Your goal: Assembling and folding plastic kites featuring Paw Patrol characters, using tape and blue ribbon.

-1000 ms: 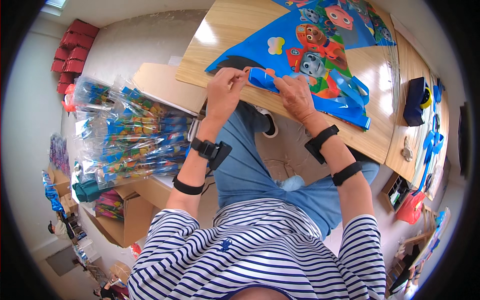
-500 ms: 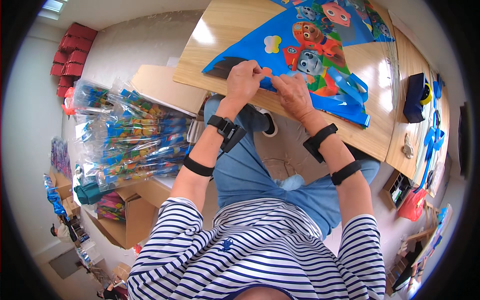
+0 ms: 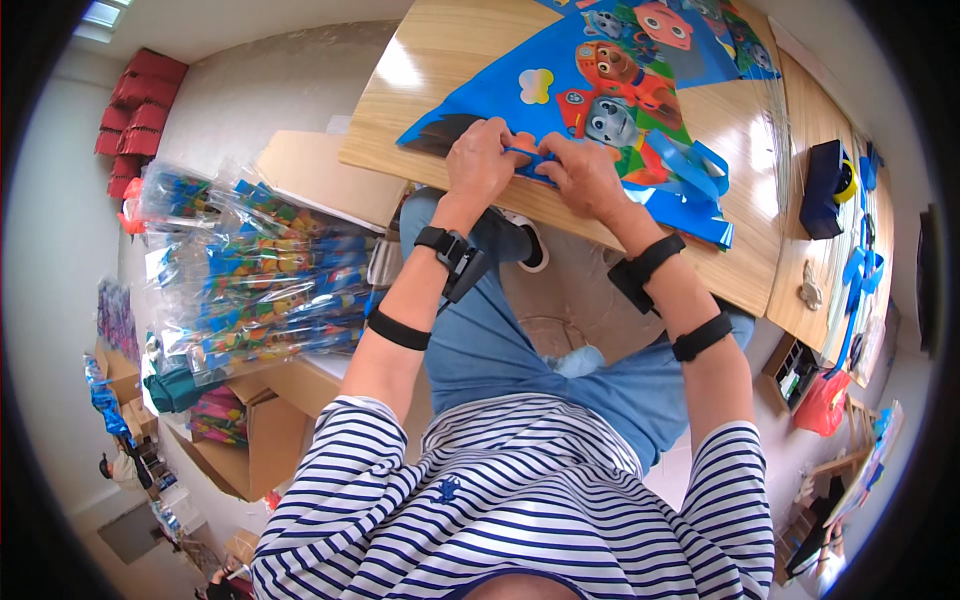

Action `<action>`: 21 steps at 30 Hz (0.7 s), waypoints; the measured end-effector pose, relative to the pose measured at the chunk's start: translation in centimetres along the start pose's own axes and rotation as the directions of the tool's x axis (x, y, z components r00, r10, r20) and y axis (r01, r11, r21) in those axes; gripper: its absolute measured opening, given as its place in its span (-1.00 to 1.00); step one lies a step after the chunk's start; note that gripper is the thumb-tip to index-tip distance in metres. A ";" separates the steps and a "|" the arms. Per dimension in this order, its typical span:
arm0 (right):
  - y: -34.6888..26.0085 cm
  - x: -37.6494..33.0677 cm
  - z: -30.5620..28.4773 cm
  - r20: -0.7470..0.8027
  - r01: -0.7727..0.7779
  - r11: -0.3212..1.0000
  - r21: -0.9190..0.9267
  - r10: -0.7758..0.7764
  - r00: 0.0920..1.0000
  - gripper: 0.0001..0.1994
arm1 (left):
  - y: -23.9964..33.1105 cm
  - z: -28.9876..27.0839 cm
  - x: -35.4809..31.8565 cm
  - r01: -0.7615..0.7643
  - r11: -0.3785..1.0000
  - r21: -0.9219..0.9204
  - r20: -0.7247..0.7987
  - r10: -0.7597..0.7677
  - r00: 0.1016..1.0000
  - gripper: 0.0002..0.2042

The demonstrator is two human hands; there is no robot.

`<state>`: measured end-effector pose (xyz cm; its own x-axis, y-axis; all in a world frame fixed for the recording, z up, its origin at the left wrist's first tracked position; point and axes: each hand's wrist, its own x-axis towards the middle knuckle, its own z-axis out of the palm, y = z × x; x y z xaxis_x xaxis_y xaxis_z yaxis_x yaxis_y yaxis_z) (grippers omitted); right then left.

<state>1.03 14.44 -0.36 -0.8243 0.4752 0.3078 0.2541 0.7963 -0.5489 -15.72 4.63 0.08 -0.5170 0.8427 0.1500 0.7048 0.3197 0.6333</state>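
Observation:
A blue kite (image 3: 550, 112) printed with cartoon dogs lies on the wooden table (image 3: 740, 265), its near edge along the table's edge. At that near edge my left hand (image 3: 480, 165) is closed, pinching the kite's border beside a dark printed patch. Just to the right, my right hand (image 3: 588, 182) pinches the same border with bent fingers. A narrow blue strip of the edge shows between the two hands; the exact fold under the fingers is hidden. Blue ribbon tails (image 3: 700, 175) lie looped on the kite, right of my right hand.
Clear-bagged printed kites (image 3: 270, 270) are heaped on the left, above an opened cardboard box (image 3: 272, 440). A dark blue tape dispenser (image 3: 822, 190) stands at the right. Red boxes (image 3: 140, 110) are stacked at far left. A red plastic bag (image 3: 825, 405) hangs at lower right.
Both hands remain at the kite's near edge. My right hand's fingers have bent more, and a narrow blue strip now shows between the hands. The whole view has shifted slightly.

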 end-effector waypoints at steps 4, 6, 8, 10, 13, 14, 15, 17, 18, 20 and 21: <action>1.6 0.5 -2.5 0.135 -0.163 0.943 0.290 0.128 0.982 -0.71 | 0.3 0.0 0.1 -0.005 1.000 -0.008 0.021 0.005 1.000 -0.71; 2.8 0.5 -4.2 0.258 -0.248 0.905 0.346 0.162 0.953 -0.70 | 0.1 0.0 0.0 -0.011 1.000 -0.018 0.018 0.011 1.000 -0.70; 3.5 0.2 -6.0 0.414 -0.347 0.875 0.338 0.193 0.890 -0.71 | 0.1 0.0 0.1 -0.009 1.000 -0.016 0.023 0.010 1.000 -0.70; 3.9 -0.1 -8.0 0.497 -0.397 0.871 0.290 0.218 0.840 -0.72 | 0.0 -0.2 0.0 -0.007 1.000 -0.014 0.028 0.007 1.000 -0.70; 5.4 -1.7 -10.7 0.602 -0.459 0.880 0.119 0.304 0.739 -0.73 | 0.1 0.0 0.3 -0.035 0.999 0.011 0.025 0.035 0.999 -0.70; 5.7 -2.2 -11.6 0.605 -0.444 0.887 0.131 0.283 0.744 -0.70 | 0.0 0.0 0.4 -0.014 0.999 0.029 0.037 0.013 0.999 -0.70; 5.8 -2.7 -12.5 0.608 -0.428 0.892 0.143 0.263 0.750 -0.66 | -0.2 -0.1 0.5 0.006 0.999 0.048 0.049 -0.008 0.999 -0.69; 6.6 -3.8 -14.6 0.611 -0.477 0.873 0.102 0.323 0.723 -0.69 | -0.3 -0.2 0.5 -0.015 0.999 0.030 0.054 0.014 0.998 -0.68; 7.1 -4.4 -15.7 0.616 -0.516 0.854 0.070 0.370 0.695 -0.72 | -0.2 -0.2 0.5 -0.020 0.999 0.032 0.059 0.018 0.998 -0.68; 7.7 -5.6 -17.6 0.591 -0.478 0.876 0.058 0.356 0.724 -0.81 | -0.1 -0.2 0.6 -0.033 0.998 0.047 0.067 0.030 0.997 -0.67; 7.8 -6.2 -18.2 0.585 -0.485 0.873 0.051 0.367 0.723 -0.81 | -0.3 -0.2 0.7 -0.042 0.998 0.038 0.072 0.039 0.997 -0.67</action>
<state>17.26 24.49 7.59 -0.7986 0.4176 -0.4334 0.5957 0.4455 -0.6684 -16.36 5.01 0.20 -0.4525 0.8837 0.1198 0.7441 0.3001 0.5969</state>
